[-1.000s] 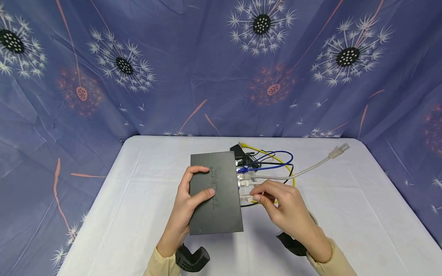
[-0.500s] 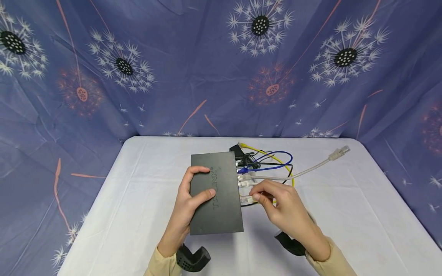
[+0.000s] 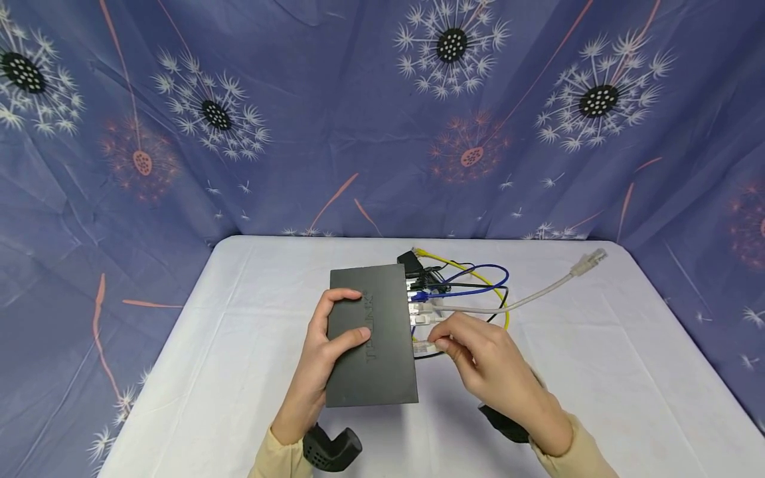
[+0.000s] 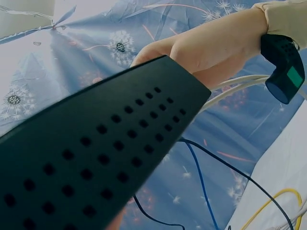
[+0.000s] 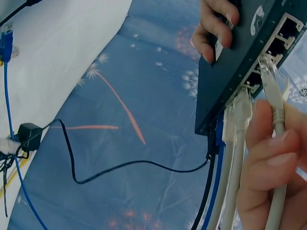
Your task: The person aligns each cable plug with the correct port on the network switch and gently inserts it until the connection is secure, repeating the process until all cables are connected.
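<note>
My left hand [image 3: 319, 355] grips a dark grey TP-LINK network switch [image 3: 373, 375] by its left side, thumb on top, and holds it above the table. The pierced side of the case fills much of the left wrist view. Between thumb and fingers, my right hand [image 3: 493, 355] pinches a pale grey Ethernet cable by its clear plug [image 5: 272, 85]. The plug's tip is right at a port in the switch's row of sockets. A blue cable [image 5: 220, 163], a black lead [image 5: 209, 143] and two pale grey cables [image 5: 240, 124] come out of the same side.
Behind the switch lie a black power adapter [image 3: 410, 263], a yellow cable [image 3: 442, 256] and a blue cable loop [image 3: 493, 267]. A loose grey cable end [image 3: 588, 263] sticks out to the right. Patterned blue cloth [image 3: 335, 119] hangs behind the white table [image 3: 239, 318].
The switch has shifted slightly to the left, and my right hand has moved a little left with the plug. Both hands keep their hold.
</note>
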### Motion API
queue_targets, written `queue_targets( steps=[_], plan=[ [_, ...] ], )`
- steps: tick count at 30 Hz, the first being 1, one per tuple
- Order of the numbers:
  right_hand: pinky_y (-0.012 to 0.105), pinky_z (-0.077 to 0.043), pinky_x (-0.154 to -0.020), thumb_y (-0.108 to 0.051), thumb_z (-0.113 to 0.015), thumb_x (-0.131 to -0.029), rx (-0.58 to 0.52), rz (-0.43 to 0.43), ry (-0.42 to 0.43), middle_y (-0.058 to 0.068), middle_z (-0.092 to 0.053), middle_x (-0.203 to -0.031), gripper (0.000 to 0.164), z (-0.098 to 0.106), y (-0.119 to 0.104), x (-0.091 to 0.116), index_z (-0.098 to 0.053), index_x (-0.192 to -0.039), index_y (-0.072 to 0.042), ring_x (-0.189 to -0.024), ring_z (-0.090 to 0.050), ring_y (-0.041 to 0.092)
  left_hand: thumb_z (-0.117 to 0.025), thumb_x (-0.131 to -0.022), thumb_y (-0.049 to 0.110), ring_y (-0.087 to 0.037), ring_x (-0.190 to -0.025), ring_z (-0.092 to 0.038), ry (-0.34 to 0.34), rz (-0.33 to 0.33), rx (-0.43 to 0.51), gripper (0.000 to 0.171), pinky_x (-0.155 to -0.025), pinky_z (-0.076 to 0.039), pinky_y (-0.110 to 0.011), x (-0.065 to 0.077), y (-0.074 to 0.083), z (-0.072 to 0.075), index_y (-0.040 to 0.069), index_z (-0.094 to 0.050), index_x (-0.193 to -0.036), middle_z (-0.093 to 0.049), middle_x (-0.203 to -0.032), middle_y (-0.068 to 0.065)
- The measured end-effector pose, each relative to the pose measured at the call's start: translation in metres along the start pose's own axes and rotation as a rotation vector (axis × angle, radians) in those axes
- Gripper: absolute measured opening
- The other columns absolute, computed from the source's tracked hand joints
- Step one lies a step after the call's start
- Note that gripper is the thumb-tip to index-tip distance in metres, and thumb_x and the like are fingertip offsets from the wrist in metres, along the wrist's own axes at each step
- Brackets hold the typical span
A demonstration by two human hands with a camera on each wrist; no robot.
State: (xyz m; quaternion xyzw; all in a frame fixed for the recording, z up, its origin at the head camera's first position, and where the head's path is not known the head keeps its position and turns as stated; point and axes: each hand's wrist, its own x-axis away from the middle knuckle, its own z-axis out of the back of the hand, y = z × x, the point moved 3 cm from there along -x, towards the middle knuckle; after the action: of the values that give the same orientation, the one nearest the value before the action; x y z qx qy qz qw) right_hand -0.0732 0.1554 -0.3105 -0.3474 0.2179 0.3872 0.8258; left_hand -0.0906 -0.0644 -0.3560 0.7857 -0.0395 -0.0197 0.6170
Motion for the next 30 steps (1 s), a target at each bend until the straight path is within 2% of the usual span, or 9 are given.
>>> queue_targets(
  steps=[4, 8, 12, 17, 21, 30],
  plan=[
    [0.012, -0.037, -0.056, -0.028, -0.053, -0.099, -0.051, -0.035, -0.062, -0.011, -0.058, -0.085, 0.017, 0.0013, 0.0009, 0.0014, -0.063, -0.093, -0.015, -0.062, -0.044, 0.001, -0.069, -0.079, 0.006, -0.035, -0.100, -0.046, -0.013, 0.025, 0.017, 0.048, -0.076, -0.043, -0.043, 0.0000, -0.0008, 0.0006, 0.021, -0.054, -0.123, -0.043, -0.121, -0.014],
    [0.013, -0.041, -0.059, -0.030, -0.060, -0.095, -0.068, -0.048, -0.083, -0.013, -0.060, -0.091, 0.013, 0.0020, 0.0009, 0.0018, -0.063, -0.094, -0.017, -0.068, -0.050, 0.001, -0.068, -0.080, 0.006, -0.035, -0.099, -0.047, -0.028, 0.034, 0.037, 0.048, -0.076, -0.044, -0.043, 0.0001, -0.0014, 0.0007, 0.020, -0.054, -0.124, -0.043, -0.122, -0.015],
    [0.013, -0.041, -0.059, -0.030, -0.059, -0.096, -0.065, -0.028, -0.064, -0.010, -0.062, -0.090, 0.014, 0.0026, 0.0009, 0.0012, -0.063, -0.094, -0.017, -0.067, -0.050, 0.002, -0.069, -0.080, 0.006, -0.035, -0.099, -0.048, -0.033, 0.039, 0.047, 0.048, -0.075, -0.045, -0.042, -0.0005, -0.0023, 0.0007, 0.020, -0.053, -0.124, -0.042, -0.122, -0.015],
    [0.012, -0.038, -0.054, -0.037, -0.052, -0.097, -0.049, -0.042, -0.049, -0.010, -0.061, -0.090, 0.024, 0.0051, 0.0014, 0.0025, -0.064, -0.095, -0.016, -0.062, -0.047, 0.001, -0.068, -0.080, 0.004, -0.034, -0.100, -0.046, -0.016, 0.030, 0.047, 0.049, -0.077, -0.044, -0.042, -0.0018, -0.0031, 0.0014, 0.019, -0.054, -0.123, -0.042, -0.123, -0.013],
    [0.013, -0.037, -0.053, -0.034, -0.053, -0.098, -0.024, -0.029, -0.019, -0.007, -0.062, -0.090, 0.024, 0.0071, 0.0021, 0.0019, -0.065, -0.097, -0.013, -0.062, -0.047, 0.001, -0.069, -0.078, 0.003, -0.033, -0.101, -0.045, 0.000, 0.021, 0.031, 0.049, -0.079, -0.042, -0.042, -0.0019, -0.0027, 0.0016, 0.018, -0.054, -0.122, -0.042, -0.122, -0.012],
    [0.011, -0.036, -0.051, -0.032, -0.052, -0.099, 0.037, 0.017, 0.042, -0.003, -0.058, -0.093, 0.026, 0.0065, 0.0027, -0.0001, -0.067, -0.095, -0.012, -0.059, -0.047, 0.004, -0.068, -0.078, 0.002, -0.034, -0.101, -0.044, -0.019, 0.006, 0.031, 0.049, -0.077, -0.042, -0.042, -0.0015, -0.0017, -0.0013, 0.017, -0.054, -0.122, -0.042, -0.120, -0.014]
  ],
)
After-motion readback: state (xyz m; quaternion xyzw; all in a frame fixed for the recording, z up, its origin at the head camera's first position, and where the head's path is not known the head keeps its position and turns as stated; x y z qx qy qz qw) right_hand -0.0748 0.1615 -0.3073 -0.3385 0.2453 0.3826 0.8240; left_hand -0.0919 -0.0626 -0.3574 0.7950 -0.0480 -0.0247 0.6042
